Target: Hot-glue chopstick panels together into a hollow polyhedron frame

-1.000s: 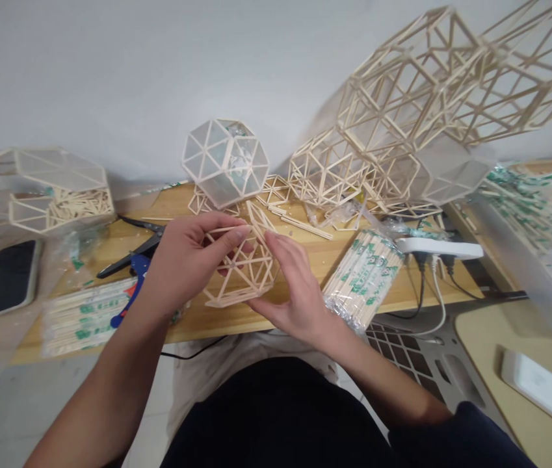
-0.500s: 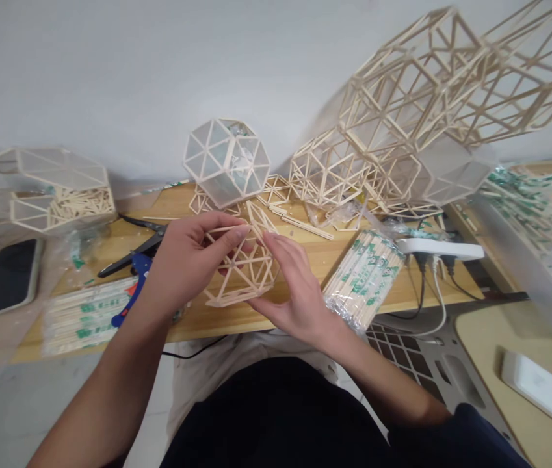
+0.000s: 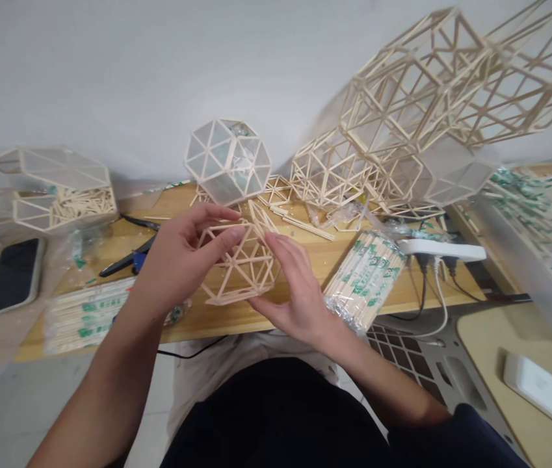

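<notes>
Left hand (image 3: 178, 257): partly open, at the upper left of the stick frame (image 3: 235, 264); thumb and index finger stand apart, the thumb lying across the frame's edge. Remaining fingers are largely hidden; whether they grip cannot be told.
Right hand (image 3: 300, 296): closed around the right side of the frame, fingertips on the upper sticks, thumb beneath.
Stick frame: between both hands, above the front part of the wooden table (image 3: 312, 263); open triangles, pale sticks.
Behind the frame: a panelled polyhedron (image 3: 213, 157) near the wall; loose sticks (image 3: 307, 227) to its right.
Right of hands: wrapped stick bundle (image 3: 368, 276) lying at a slant, white power strip (image 3: 444, 249) just beside it, tall stick lattice (image 3: 419, 144) at the back.
Left of hands: black tool (image 3: 127, 263), partly hidden by the left arm; flat stick packet (image 3: 85, 312); phone (image 3: 15, 274), screen dark.
</notes>
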Demonstrator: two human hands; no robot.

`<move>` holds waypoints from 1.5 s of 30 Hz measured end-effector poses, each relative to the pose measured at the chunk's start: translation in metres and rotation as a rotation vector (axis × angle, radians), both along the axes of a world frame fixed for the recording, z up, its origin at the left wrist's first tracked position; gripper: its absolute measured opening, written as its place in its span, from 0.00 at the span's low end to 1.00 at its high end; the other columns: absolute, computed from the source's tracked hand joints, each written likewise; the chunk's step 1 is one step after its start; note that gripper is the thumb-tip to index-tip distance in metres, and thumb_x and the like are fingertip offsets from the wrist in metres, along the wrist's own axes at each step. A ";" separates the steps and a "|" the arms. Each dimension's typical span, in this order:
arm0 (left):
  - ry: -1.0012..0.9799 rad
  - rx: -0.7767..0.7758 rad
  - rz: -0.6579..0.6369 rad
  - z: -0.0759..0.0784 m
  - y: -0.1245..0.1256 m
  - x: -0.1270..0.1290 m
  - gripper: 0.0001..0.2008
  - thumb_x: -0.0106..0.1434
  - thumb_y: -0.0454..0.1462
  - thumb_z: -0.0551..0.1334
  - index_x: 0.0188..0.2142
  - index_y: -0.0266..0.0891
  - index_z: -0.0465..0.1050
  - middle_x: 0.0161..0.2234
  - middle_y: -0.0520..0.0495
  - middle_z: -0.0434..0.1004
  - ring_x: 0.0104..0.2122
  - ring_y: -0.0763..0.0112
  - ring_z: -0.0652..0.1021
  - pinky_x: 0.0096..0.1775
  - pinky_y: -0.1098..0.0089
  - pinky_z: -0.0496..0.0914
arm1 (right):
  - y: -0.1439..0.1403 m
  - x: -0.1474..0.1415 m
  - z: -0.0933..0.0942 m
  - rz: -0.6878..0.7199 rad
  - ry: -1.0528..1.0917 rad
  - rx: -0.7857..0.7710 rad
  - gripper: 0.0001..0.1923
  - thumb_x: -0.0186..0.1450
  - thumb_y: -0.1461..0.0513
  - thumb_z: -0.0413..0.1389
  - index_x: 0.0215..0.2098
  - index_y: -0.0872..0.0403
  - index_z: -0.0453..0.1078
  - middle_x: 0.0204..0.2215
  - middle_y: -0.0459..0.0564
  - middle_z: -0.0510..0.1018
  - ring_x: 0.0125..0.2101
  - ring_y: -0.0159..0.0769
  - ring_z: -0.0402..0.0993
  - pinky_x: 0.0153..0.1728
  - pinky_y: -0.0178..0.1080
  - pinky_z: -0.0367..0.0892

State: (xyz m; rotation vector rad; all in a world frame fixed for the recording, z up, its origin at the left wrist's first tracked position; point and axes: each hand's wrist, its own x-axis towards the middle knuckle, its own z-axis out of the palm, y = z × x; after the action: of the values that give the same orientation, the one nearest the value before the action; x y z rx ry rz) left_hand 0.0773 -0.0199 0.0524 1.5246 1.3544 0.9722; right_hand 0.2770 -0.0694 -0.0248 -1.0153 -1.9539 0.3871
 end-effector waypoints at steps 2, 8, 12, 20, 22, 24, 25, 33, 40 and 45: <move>-0.046 -0.038 0.028 -0.004 -0.006 -0.001 0.23 0.60 0.48 0.74 0.52 0.45 0.77 0.32 0.52 0.82 0.31 0.67 0.81 0.35 0.70 0.75 | 0.000 0.001 0.001 -0.019 0.026 0.011 0.48 0.68 0.58 0.65 0.78 0.47 0.44 0.69 0.60 0.68 0.69 0.55 0.64 0.67 0.63 0.65; -0.205 -0.201 0.024 -0.027 -0.033 -0.002 0.41 0.52 0.43 0.80 0.62 0.46 0.68 0.51 0.44 0.83 0.45 0.57 0.85 0.46 0.61 0.80 | 0.002 0.002 0.004 -0.063 0.040 0.022 0.47 0.68 0.59 0.66 0.77 0.46 0.46 0.67 0.60 0.70 0.67 0.55 0.67 0.65 0.63 0.68; -0.233 -0.266 -0.017 -0.040 -0.041 -0.008 0.45 0.51 0.40 0.80 0.66 0.46 0.65 0.34 0.50 0.85 0.41 0.56 0.86 0.49 0.56 0.79 | 0.002 0.002 0.002 -0.070 0.040 0.040 0.47 0.68 0.57 0.66 0.77 0.47 0.46 0.67 0.61 0.70 0.67 0.56 0.67 0.65 0.63 0.68; -0.129 -0.225 0.024 -0.044 -0.045 -0.015 0.37 0.52 0.41 0.79 0.59 0.46 0.70 0.33 0.52 0.83 0.40 0.58 0.84 0.47 0.59 0.77 | 0.001 0.001 -0.002 -0.070 0.037 0.045 0.48 0.68 0.59 0.66 0.78 0.49 0.46 0.67 0.61 0.70 0.68 0.56 0.65 0.67 0.64 0.65; -0.130 -0.223 0.016 -0.045 -0.046 -0.015 0.34 0.53 0.41 0.79 0.58 0.46 0.71 0.32 0.53 0.83 0.40 0.59 0.84 0.47 0.59 0.77 | 0.000 0.001 -0.002 -0.070 0.027 0.045 0.48 0.68 0.59 0.65 0.78 0.48 0.45 0.68 0.61 0.69 0.68 0.56 0.65 0.67 0.64 0.65; -0.164 -0.224 0.001 -0.046 -0.047 -0.016 0.33 0.54 0.41 0.78 0.57 0.47 0.71 0.33 0.52 0.83 0.40 0.58 0.85 0.47 0.59 0.78 | 0.000 0.001 -0.002 -0.069 0.018 0.041 0.48 0.68 0.58 0.65 0.78 0.47 0.44 0.68 0.60 0.69 0.68 0.56 0.65 0.67 0.65 0.65; -0.183 -0.226 -0.006 -0.047 -0.048 -0.016 0.32 0.55 0.41 0.78 0.57 0.47 0.71 0.33 0.52 0.83 0.40 0.58 0.85 0.47 0.58 0.78 | -0.001 0.001 -0.002 -0.067 0.015 0.038 0.48 0.68 0.58 0.65 0.78 0.47 0.44 0.68 0.60 0.69 0.68 0.56 0.65 0.67 0.65 0.65; -0.232 -0.239 -0.013 -0.047 -0.047 -0.014 0.36 0.54 0.39 0.78 0.60 0.48 0.69 0.34 0.52 0.84 0.40 0.61 0.84 0.48 0.61 0.77 | 0.000 0.000 0.000 -0.079 0.029 0.060 0.47 0.68 0.59 0.65 0.78 0.50 0.46 0.67 0.61 0.70 0.67 0.56 0.66 0.67 0.63 0.66; -0.275 -0.190 0.047 -0.047 -0.050 -0.012 0.33 0.54 0.42 0.79 0.57 0.45 0.71 0.33 0.53 0.83 0.39 0.64 0.84 0.47 0.63 0.77 | -0.001 0.000 0.000 -0.069 0.029 0.050 0.47 0.68 0.60 0.65 0.78 0.50 0.46 0.67 0.61 0.70 0.68 0.55 0.65 0.67 0.63 0.65; -0.239 -0.193 0.009 -0.049 -0.052 -0.010 0.33 0.56 0.42 0.78 0.58 0.45 0.69 0.34 0.54 0.81 0.39 0.66 0.82 0.50 0.63 0.74 | -0.001 -0.001 -0.001 -0.050 0.027 0.050 0.47 0.68 0.60 0.65 0.78 0.49 0.45 0.67 0.60 0.70 0.68 0.55 0.65 0.67 0.63 0.65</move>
State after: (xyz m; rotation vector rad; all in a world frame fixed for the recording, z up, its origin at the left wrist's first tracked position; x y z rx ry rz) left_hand 0.0672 -0.0718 0.0038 1.2180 1.2458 0.9660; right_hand 0.2757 -0.0707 -0.0260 -1.0199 -1.9011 0.3213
